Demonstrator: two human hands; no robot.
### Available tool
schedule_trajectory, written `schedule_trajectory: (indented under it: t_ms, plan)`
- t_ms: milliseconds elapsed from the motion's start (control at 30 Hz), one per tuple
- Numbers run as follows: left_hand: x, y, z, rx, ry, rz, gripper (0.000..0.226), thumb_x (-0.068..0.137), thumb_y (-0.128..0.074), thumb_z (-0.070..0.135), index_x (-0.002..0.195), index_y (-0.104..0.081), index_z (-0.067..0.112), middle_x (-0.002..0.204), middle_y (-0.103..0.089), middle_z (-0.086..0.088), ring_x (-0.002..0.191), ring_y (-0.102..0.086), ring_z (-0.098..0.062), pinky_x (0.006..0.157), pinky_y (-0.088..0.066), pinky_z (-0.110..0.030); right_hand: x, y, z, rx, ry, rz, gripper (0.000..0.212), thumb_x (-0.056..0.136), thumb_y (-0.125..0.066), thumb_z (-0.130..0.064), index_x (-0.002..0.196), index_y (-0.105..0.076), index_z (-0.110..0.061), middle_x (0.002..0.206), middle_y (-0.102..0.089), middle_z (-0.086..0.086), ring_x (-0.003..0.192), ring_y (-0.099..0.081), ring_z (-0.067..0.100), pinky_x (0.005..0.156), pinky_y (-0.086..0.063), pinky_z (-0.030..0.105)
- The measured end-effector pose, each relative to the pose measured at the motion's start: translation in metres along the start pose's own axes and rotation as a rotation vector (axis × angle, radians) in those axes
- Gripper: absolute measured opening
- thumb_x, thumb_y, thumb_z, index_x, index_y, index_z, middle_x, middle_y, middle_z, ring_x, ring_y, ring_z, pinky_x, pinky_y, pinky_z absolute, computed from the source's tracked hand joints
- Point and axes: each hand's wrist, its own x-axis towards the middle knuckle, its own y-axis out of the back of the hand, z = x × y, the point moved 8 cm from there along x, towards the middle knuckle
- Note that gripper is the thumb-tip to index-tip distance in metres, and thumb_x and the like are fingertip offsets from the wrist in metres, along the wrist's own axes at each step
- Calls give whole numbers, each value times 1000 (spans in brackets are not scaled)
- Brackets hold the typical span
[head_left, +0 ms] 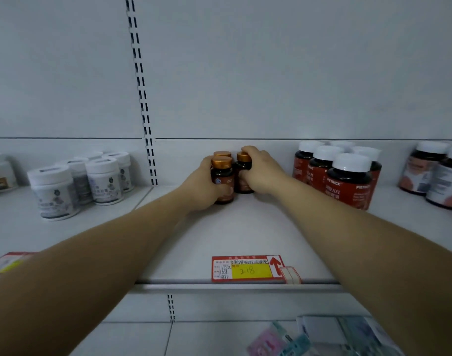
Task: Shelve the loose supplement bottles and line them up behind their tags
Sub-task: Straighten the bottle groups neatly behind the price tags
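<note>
A white shelf point(245, 227) is carrying a red price tag point(246, 269). Far back, the left hand point(203, 187) is gripping the left bottle point(222, 176), the right hand point(261, 170) the right bottle point(242, 167).

Rear bottle point(222, 153) mostly hidden (cap only); tag point(245, 269) small print illegible; lower packets point(271, 339) blurred, cut off.

Glossy dark bottles point(222, 179), seemingly metallic copper caps point(221, 162), matt shelf point(245, 232).
</note>
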Motion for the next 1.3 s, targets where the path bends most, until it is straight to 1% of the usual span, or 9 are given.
schedule_trajectory:
  t_ms: [300,400,533,633,733,900,1033,1167,1300]
  plan:
    - [4,-1,-2,106,-32,38,57,83,-71,21,130,-39,15,105,-49,8,94,-50,-12,81,-36,-23,-5,7,6,-14,32,58,55,92,-59,-28,140,-34,-21,130,-42,11,114,-49,29,82,-35,28]
    - [5,-3,-4,109,-44,10,62,84,-69,22,135,-34,17,109,-47,9,97,-49,-10,82,-35,-20,-5,5,4,-19,40,53,56,93,-56,-26,142,-31,-22,134,-38,11,116,-47,29,83,-34,27]
    - [7,-7,-7,100,-56,-46,76,79,-74,19,140,-28,23,112,-50,11,98,-52,-7,74,-37,-10,-2,3,3,-33,48,38,55,94,-50,-22,145,-28,-22,139,-31,10,119,-46,30,85,-34,27]
    - [10,-7,-10,122,-49,-42,77,77,-76,21,140,-32,20,116,-52,7,102,-52,-10,84,-36,-18,-1,2,3,-33,46,21,53,95,-49,-21,144,-29,-22,139,-32,10,117,-47,29,83,-35,27]
    - [12,-7,-13,134,-30,-55,79,77,-77,23,141,-30,22,118,-52,8,104,-53,-11,86,-36,-20,0,3,3,-31,31,12,53,95,-51,-20,144,-30,-23,138,-36,11,116,-48,29,81,-35,27]
    - [6,-3,-13,133,57,-138,90,79,-75,28,147,-16,28,133,-47,3,113,-49,-13,92,-35,-23,1,9,2,1,-12,3,56,92,-50,-23,145,-30,-24,142,-33,13,117,-48,30,80,-38,29]
    - [-3,15,-10,369,167,-180,92,83,-64,48,151,-5,30,153,-28,-4,135,-35,-25,107,-32,-36,5,37,-6,18,-29,106,56,93,-48,-33,146,-30,-24,146,-30,12,126,-43,32,91,-38,31]
    - [-28,44,8,599,151,-131,82,87,-59,50,150,-13,27,156,-24,-1,137,-33,-23,108,-29,-35,10,42,-39,-30,77,81,57,93,-49,-39,145,-33,-21,147,-33,12,129,-41,31,95,-37,32]
    - [-61,78,12,773,127,-63,74,87,-61,47,148,-25,26,153,-29,1,133,-38,-21,106,-30,-31,8,23,-82,-123,203,7,59,91,-51,-44,143,-37,-22,144,-38,11,130,-40,31,101,-38,36]
